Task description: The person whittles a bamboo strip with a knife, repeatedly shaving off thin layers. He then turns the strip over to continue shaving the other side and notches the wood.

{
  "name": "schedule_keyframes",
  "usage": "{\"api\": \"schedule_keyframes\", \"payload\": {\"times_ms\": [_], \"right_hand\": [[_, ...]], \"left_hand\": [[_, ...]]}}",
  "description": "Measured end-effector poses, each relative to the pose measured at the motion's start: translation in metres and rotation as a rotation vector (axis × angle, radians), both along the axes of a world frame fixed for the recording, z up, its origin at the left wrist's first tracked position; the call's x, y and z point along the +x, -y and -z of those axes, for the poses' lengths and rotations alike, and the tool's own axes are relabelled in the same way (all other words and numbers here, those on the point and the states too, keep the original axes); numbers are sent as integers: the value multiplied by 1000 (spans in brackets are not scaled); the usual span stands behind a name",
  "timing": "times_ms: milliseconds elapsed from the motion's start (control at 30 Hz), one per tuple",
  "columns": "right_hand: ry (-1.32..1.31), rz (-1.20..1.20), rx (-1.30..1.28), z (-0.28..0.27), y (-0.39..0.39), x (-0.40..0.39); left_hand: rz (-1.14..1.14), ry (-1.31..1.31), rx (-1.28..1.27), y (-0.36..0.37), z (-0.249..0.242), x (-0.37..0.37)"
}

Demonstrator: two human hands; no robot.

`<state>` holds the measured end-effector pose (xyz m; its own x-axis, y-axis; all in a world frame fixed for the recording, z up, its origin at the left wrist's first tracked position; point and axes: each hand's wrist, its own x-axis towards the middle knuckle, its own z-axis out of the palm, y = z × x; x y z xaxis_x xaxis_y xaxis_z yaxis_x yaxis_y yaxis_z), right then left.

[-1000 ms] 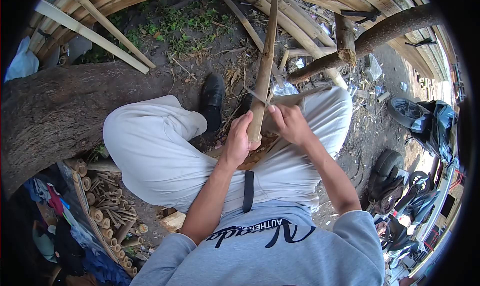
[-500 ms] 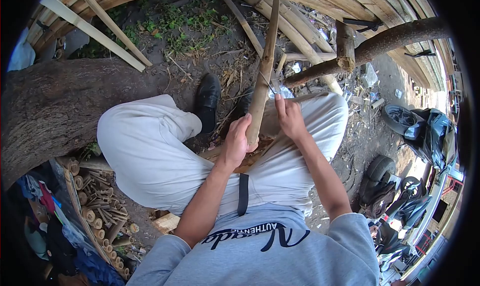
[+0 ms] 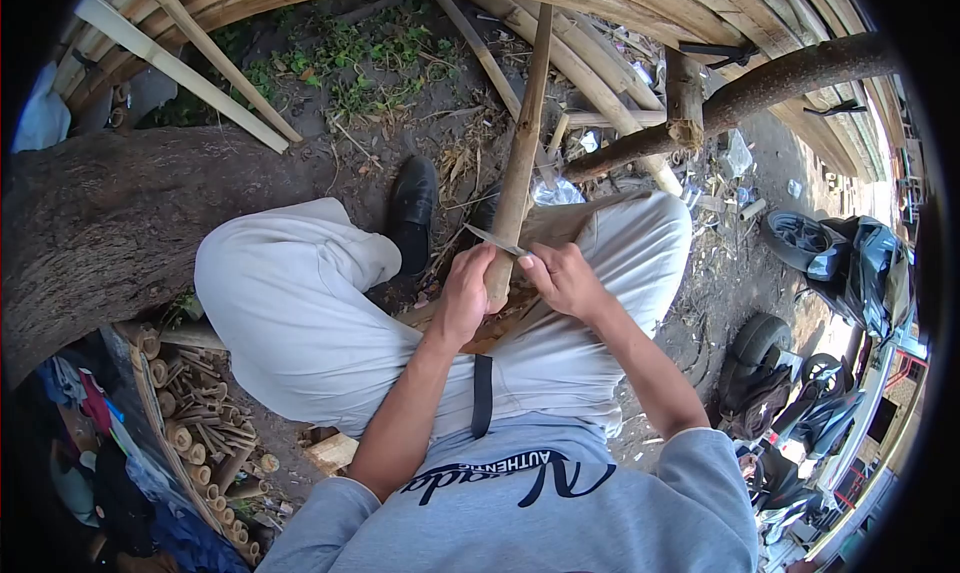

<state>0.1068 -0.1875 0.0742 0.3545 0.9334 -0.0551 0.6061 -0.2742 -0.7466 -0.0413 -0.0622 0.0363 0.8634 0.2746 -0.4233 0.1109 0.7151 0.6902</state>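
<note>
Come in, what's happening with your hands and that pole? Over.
Left hand gripping bamboo pole near its end. Right hand holding knife across it. Possibly in the way: left hand, close to knife.

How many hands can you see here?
2: the left hand grips the bamboo piece near its lower end; the right hand holds a knife across it. I can make out no others.

Over the middle of the ground [image 3: 712, 273], a bamboo pole [image 3: 520, 163] runs forward from between the trouser legs [image 3: 300, 293], its near end in the left hand [image 3: 466, 291]; a knife [image 3: 488, 237] crosses over it from the right hand [image 3: 567, 280]. A tree trunk [image 3: 110, 223] borders the ground's left edge — behind it, cut bamboo pieces [image 3: 178, 436]. A motorcycle [image 3: 868, 273] sits by the right edge; a branch [image 3: 780, 81] spans the far right corner.
</note>
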Motion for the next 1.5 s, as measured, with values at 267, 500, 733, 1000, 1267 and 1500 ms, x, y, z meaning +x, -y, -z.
{"api": "schedule_keyframes", "payload": {"times_ms": [267,500,733,1000,1267,1500], "right_hand": [[-110,172,22,15,-5,10],[0,526,-112,22,-24,31],[-50,35,-22,8,11,-14],[-1198,374,-129,-8,14,-14],[-792,390,-6,3,10,1],[-324,215,41,-12,16,-18]], "left_hand": [[-96,42,-325,0,-34,10],[-116,-33,-243,7,-34,14],[-142,-149,352,16,12,8],[65,-266,530,8,5,9],[-107,-175,8,4,-17,23],[-72,-35,-147,-5,-18,16]]}}
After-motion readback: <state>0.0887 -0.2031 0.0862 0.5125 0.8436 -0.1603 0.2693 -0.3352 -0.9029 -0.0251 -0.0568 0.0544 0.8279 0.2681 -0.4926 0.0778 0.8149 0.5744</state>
